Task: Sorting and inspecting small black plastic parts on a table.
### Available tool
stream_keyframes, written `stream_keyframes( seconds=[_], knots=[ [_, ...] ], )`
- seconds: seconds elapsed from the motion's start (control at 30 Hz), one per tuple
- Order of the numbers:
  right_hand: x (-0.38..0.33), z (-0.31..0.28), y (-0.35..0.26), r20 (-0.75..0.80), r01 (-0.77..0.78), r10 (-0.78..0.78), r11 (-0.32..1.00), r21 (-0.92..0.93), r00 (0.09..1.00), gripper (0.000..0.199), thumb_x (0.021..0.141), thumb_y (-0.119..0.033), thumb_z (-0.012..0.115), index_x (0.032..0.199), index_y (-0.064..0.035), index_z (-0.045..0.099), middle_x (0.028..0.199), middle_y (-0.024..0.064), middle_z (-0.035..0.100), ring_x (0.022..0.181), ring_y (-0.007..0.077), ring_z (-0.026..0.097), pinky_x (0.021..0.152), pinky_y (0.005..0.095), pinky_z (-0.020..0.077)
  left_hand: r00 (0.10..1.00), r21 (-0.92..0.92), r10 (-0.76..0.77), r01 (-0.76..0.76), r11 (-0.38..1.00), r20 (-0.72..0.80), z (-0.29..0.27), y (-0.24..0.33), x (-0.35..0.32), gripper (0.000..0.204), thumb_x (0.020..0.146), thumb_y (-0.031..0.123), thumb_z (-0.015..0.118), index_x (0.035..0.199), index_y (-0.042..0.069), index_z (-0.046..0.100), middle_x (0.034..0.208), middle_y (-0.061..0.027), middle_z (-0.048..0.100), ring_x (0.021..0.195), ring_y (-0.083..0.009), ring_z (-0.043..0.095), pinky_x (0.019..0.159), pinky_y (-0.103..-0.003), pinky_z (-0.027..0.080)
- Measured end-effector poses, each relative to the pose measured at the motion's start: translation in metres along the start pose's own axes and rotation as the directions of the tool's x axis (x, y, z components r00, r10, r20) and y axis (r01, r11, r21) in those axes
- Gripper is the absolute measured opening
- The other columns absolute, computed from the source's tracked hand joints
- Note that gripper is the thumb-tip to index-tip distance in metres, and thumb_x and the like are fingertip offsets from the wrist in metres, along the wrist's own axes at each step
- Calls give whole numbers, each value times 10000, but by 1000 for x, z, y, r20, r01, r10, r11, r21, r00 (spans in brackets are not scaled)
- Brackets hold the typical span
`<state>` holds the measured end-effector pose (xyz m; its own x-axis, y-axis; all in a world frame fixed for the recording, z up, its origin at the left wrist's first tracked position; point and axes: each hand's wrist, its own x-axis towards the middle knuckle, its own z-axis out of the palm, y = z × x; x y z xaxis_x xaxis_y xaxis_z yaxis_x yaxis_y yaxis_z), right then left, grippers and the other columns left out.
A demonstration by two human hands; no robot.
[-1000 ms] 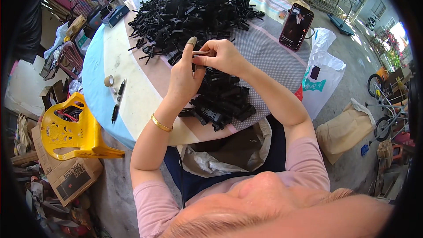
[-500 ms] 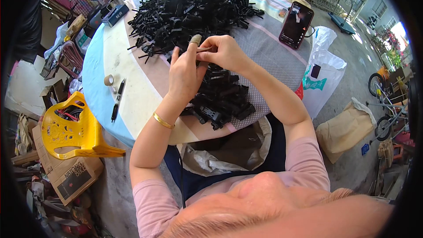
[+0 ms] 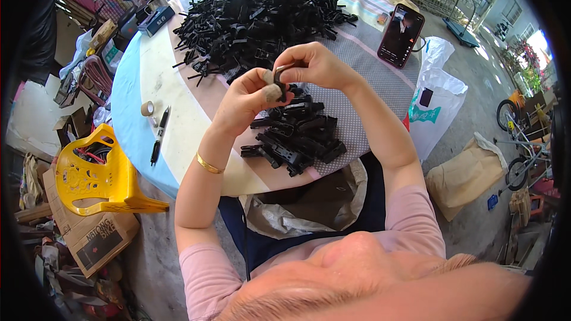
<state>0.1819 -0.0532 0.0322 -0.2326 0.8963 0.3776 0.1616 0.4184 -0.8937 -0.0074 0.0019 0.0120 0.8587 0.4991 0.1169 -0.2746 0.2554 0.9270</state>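
Both my hands meet above the table, fingers pinched together. My left hand (image 3: pixel 239 100) wears pale finger covers on its thumb and a fingertip, and grips a small black plastic part (image 3: pixel 282 93). My right hand (image 3: pixel 319 66) pinches at the same spot, thumb against bent index finger; a thin dark edge shows there, partly hidden by the fingers. Beyond the hands lies a large heap of black plastic parts (image 3: pixel 253 21) with thin prongs sticking out. Nearer me, below the hands, is a smaller pile of black clip-like parts (image 3: pixel 297 139).
A phone (image 3: pixel 401 34) stands propped at the right of the cloth-covered table (image 3: pixel 190 125). A pen (image 3: pixel 159 137) and a tape roll (image 3: pixel 147 108) lie at left. An open woven sack (image 3: pixel 267 223) sits at my lap. Beside the table are a yellow chair (image 3: pixel 101 169) and a white bag (image 3: pixel 440 92).
My left hand has turned and moved down-left, its fingers now curled around the black part. My right hand has shifted slightly right and rolled over.
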Motion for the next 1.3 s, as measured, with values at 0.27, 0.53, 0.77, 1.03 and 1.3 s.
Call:
stream_keyframes(
  seconds=[0.27, 0.53, 0.77, 1.03, 1.3],
  knots=[
    [6, 14, 10, -170, 32, -21, 998, 62, 985, 155, 865, -129, 530, 940, -14, 601, 646, -39, 503, 548, 14, 401, 473, 158, 330, 940, 347, 274, -193, 918, -202, 4, -5, 3, 114, 798, -39, 492, 910, -53, 471, 887, -107, 584, 812, -164, 607, 765, -244, 489],
    [2, 23, 11, -202, -36, -3, 981, -193, 979, 139, 843, -100, 530, 807, 17, 595, 607, 1, 528, 556, 45, 461, 499, 191, 383, 868, 479, 421, -262, 838, -263, 3, -9, 5, 247, 808, -53, 507, 1055, -49, 491, 906, -83, 597, 809, -120, 599, 733, -220, 483],
    [3, 24, 13, -173, -48, 22, 988, -146, 985, 140, 854, -106, 526, 830, 12, 597, 621, -5, 535, 567, 45, 473, 506, 182, 388, 842, 548, 460, -253, 798, -281, 4, -12, 4, 198, 805, -29, 553, 999, -49, 519, 866, -73, 604, 786, -116, 592, 710, -220, 482],
    [2, 32, 4, -159, -269, 283, 957, 106, 946, 183, 870, -157, 514, 811, -4, 596, 576, -27, 495, 454, 10, 382, 394, 162, 284, 726, 873, 671, -219, 436, -153, 0, -15, 3, 123, 737, -16, 626, 844, -14, 564, 777, -53, 587, 676, -97, 541, 612, -214, 454],
    [8, -9, 20, -381, -89, -82, 907, -411, 921, 279, 818, -289, 609, 782, -13, 621, 579, -31, 522, 527, 38, 441, 459, 192, 356, 863, 776, 462, -145, 614, -205, 20, -10, 2, 318, 709, -9, 658, 993, 7, 515, 867, -71, 596, 789, -112, 580, 716, -245, 475]
  ],
)
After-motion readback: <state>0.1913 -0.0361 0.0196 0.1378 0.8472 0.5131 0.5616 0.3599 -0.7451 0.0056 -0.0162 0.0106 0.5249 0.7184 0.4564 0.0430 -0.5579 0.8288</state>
